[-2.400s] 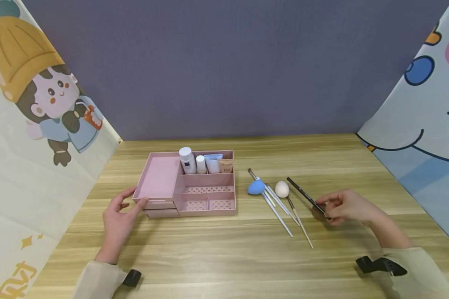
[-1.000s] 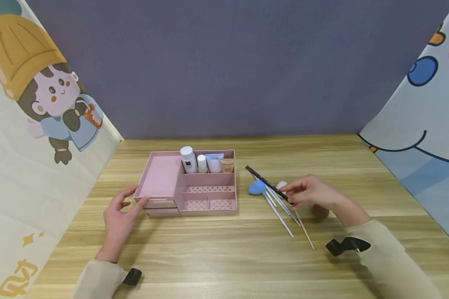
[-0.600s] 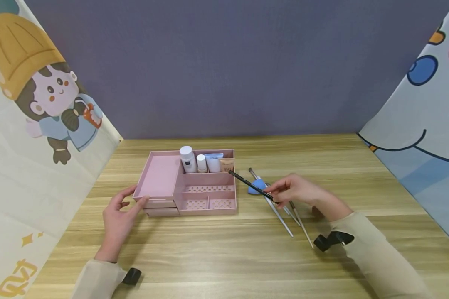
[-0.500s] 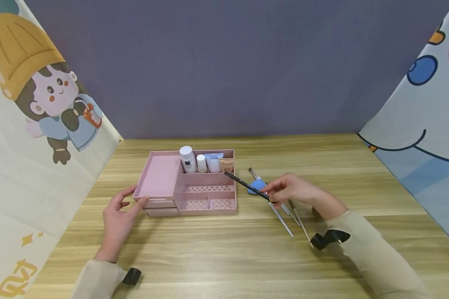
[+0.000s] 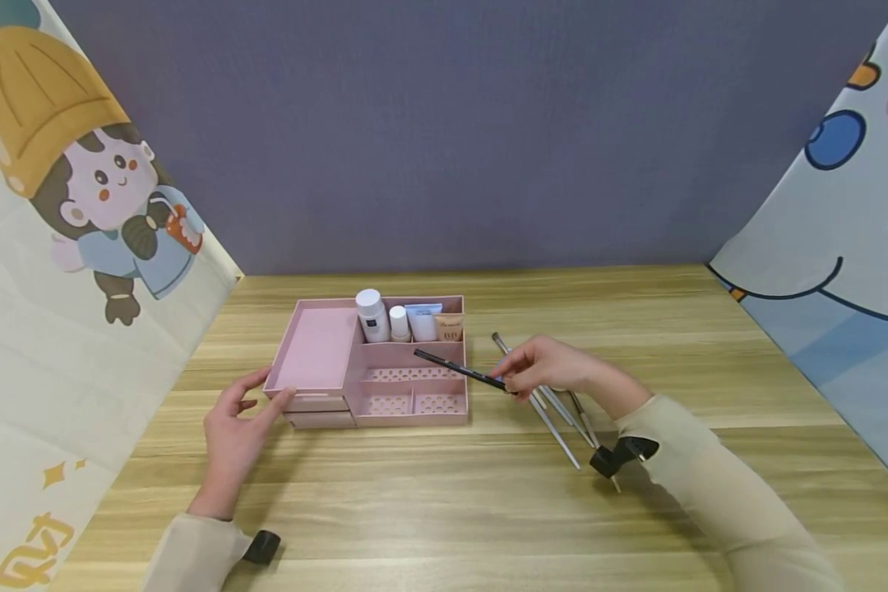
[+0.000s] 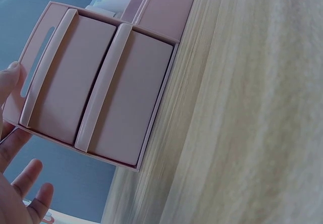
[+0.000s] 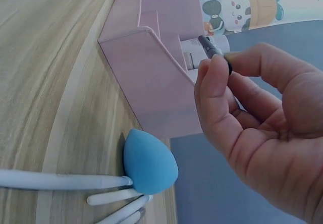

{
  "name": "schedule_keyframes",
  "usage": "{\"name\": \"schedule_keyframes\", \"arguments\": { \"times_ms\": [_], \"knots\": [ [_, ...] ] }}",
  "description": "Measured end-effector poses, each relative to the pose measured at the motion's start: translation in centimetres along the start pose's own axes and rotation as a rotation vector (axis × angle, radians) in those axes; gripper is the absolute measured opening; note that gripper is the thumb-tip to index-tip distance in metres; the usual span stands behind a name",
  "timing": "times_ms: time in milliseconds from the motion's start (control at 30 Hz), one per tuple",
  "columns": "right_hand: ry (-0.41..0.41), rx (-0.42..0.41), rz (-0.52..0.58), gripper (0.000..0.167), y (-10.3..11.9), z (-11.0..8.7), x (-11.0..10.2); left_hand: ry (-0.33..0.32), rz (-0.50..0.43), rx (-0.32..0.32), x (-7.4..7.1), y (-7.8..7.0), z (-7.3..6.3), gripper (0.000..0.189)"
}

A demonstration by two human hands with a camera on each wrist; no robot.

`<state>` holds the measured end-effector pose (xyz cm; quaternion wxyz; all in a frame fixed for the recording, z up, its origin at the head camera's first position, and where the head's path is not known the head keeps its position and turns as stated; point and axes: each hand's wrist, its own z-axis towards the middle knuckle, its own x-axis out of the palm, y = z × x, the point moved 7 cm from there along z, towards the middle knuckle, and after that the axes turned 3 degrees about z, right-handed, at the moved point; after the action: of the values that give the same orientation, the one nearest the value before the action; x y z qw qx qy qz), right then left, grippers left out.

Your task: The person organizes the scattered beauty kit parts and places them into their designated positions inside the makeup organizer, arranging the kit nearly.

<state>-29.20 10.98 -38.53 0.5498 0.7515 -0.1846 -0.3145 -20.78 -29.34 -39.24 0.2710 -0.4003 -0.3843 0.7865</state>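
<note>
My right hand (image 5: pixel 543 366) pinches a slim black makeup pencil (image 5: pixel 451 364) by its right end. The pencil's other end reaches left over the middle compartment of the pink desktop organizer (image 5: pixel 318 349), overlapping it in the head view. At the organizer's front left corner, my left hand (image 5: pixel 237 440) grips the edge, thumb at the top front rim and fingers along the side. In the left wrist view two drawers (image 6: pixel 70 77) face the camera, both pushed in. A blue makeup sponge (image 7: pixel 150 162) lies below the right hand, mostly covered by it in the head view.
Several makeup brushes (image 5: pixel 560 436) lie on the wooden table (image 5: pixel 414 510) right of the organizer. Its back compartment holds a white bottle (image 5: pixel 372 319), a smaller white-capped bottle (image 5: pixel 399 325), a pale blue tube (image 5: pixel 423 323) and a tan tube (image 5: pixel 449 327).
My right hand has carried the black makeup pencil left from the table's right side, past the brushes, to the organizer. The left hand has stayed at the corner.
</note>
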Motion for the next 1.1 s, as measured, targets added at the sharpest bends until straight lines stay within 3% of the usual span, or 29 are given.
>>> {"name": "schedule_keyframes", "arguments": {
  "times_ms": [267,567,1100],
  "knots": [
    [0.034,-0.018,-0.004,0.032,0.4,1.5,0.6,-0.002,-0.005,0.01,-0.1,-0.2,-0.1,0.039],
    [-0.003,0.038,-0.009,0.029,0.5,3.1,0.8,-0.011,-0.013,0.022,-0.1,-0.3,-0.2,0.039],
    [-0.067,0.043,-0.051,0.026,1.6,5.7,1.3,-0.006,-0.018,0.014,-0.2,-0.3,-0.2,0.039]
  ]
}}
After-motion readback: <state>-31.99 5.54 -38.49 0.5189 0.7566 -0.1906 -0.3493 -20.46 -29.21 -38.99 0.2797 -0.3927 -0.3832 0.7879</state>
